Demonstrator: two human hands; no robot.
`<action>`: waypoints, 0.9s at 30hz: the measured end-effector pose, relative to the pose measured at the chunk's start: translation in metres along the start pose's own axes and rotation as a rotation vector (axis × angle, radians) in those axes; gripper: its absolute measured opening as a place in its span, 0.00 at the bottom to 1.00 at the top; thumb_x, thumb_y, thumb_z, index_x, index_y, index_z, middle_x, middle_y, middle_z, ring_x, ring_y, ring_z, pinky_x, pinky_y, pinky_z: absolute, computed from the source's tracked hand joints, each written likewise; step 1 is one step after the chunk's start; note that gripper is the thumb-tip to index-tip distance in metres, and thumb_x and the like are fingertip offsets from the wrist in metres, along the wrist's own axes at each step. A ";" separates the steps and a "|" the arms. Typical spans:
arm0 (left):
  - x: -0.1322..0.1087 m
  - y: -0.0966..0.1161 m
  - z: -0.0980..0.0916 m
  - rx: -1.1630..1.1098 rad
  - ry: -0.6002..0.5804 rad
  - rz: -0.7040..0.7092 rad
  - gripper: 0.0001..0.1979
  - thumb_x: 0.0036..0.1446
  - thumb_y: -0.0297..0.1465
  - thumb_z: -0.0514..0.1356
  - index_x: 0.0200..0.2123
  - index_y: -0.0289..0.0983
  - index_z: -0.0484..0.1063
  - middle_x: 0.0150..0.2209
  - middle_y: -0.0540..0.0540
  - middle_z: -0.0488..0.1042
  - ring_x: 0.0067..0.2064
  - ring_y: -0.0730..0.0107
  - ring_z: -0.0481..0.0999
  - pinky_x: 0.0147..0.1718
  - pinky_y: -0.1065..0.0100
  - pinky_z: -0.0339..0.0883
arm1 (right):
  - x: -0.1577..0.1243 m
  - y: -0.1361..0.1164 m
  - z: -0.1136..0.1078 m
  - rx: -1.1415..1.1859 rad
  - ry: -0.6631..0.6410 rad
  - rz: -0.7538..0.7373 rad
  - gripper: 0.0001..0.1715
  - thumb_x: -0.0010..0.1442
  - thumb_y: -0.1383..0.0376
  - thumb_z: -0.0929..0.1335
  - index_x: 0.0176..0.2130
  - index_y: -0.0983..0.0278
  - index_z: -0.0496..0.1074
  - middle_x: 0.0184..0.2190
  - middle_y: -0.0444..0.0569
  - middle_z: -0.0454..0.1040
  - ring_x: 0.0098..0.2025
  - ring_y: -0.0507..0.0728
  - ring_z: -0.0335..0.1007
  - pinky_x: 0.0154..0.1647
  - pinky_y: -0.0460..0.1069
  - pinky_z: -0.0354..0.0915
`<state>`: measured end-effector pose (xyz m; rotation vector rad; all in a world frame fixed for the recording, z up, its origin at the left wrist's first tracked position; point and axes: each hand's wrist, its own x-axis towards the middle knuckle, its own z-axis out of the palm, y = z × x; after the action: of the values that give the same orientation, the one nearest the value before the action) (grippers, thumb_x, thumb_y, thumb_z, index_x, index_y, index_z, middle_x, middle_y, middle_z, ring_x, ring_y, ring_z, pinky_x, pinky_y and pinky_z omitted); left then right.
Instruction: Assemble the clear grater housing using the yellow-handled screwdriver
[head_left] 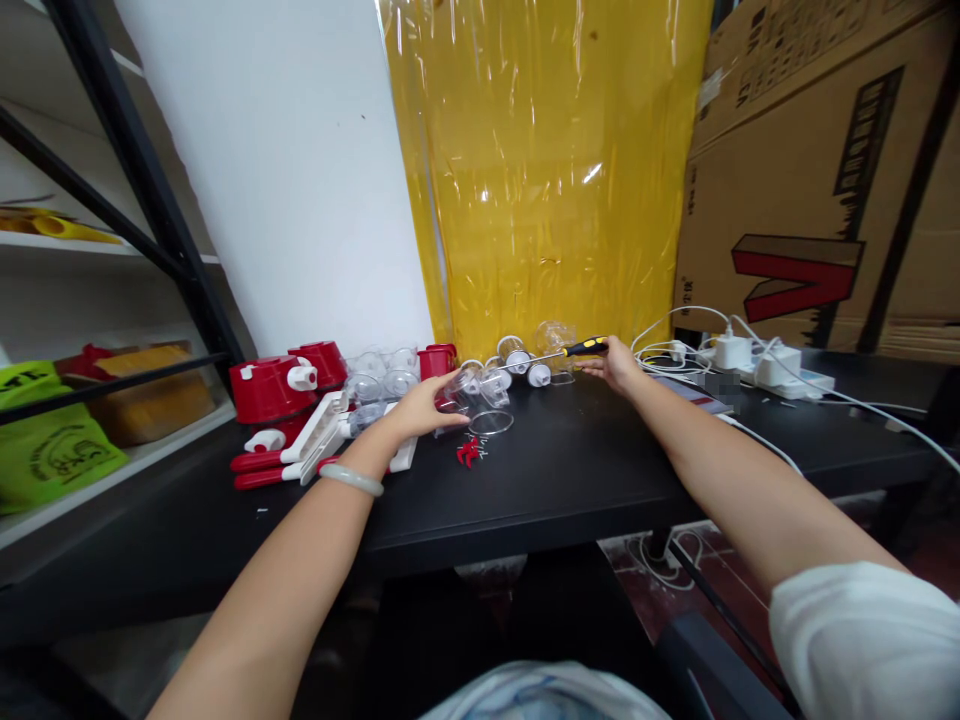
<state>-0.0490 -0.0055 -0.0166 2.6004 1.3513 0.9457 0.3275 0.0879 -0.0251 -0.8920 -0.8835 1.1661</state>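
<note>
My left hand (421, 405) grips a clear plastic cup part (459, 392) lying on the black table (570, 470), fingers closed around it. My right hand (616, 364) holds a screwdriver (570, 350) with a yellow and black handle, its shaft pointing left toward other clear parts (517, 355). A clear ring (491, 422) and a small red piece with screws (469, 452) lie just in front of my left hand.
Red and white plastic housings (289, 400) and clear cups (382, 372) are piled at the table's left. A power strip with white chargers and cables (757, 365) sits at the right. Yellow film (547, 170) and cardboard boxes (817, 170) stand behind. Metal shelving (112, 260) is on the left.
</note>
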 end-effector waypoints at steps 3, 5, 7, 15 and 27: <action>0.000 0.000 0.000 -0.005 -0.001 0.000 0.50 0.45 0.45 0.74 0.68 0.36 0.62 0.63 0.34 0.71 0.62 0.42 0.72 0.61 0.46 0.64 | 0.002 0.002 0.000 -0.031 -0.007 -0.035 0.09 0.69 0.65 0.56 0.39 0.61 0.62 0.22 0.42 0.74 0.18 0.51 0.72 0.19 0.43 0.65; 0.000 0.000 0.000 -0.023 -0.002 -0.012 0.50 0.45 0.45 0.74 0.68 0.37 0.62 0.63 0.34 0.72 0.62 0.42 0.72 0.60 0.45 0.65 | 0.004 0.003 -0.001 -0.049 -0.015 -0.057 0.10 0.70 0.62 0.57 0.38 0.61 0.62 0.18 0.41 0.70 0.16 0.51 0.69 0.18 0.42 0.62; 0.000 0.000 0.000 -0.034 -0.004 -0.018 0.49 0.45 0.45 0.74 0.68 0.38 0.62 0.62 0.35 0.72 0.62 0.42 0.73 0.60 0.45 0.65 | 0.004 0.003 -0.002 -0.057 -0.018 -0.061 0.12 0.71 0.60 0.57 0.37 0.61 0.62 0.16 0.39 0.66 0.14 0.50 0.66 0.17 0.42 0.61; 0.000 0.000 0.000 -0.010 0.008 -0.001 0.50 0.44 0.45 0.74 0.68 0.36 0.63 0.63 0.34 0.71 0.62 0.41 0.71 0.61 0.45 0.63 | 0.001 0.000 -0.002 -0.041 -0.061 0.000 0.21 0.69 0.64 0.51 0.34 0.63 0.66 0.17 0.43 0.68 0.15 0.52 0.67 0.18 0.44 0.62; 0.000 0.000 0.000 -0.022 0.004 -0.002 0.50 0.44 0.46 0.74 0.68 0.37 0.63 0.63 0.35 0.71 0.62 0.42 0.72 0.62 0.46 0.63 | 0.004 0.003 0.002 -0.127 0.059 -0.065 0.10 0.71 0.61 0.57 0.37 0.61 0.61 0.16 0.39 0.67 0.14 0.51 0.67 0.15 0.42 0.62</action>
<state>-0.0488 -0.0054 -0.0166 2.5813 1.3365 0.9604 0.3251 0.0921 -0.0264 -0.9889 -0.9391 1.0316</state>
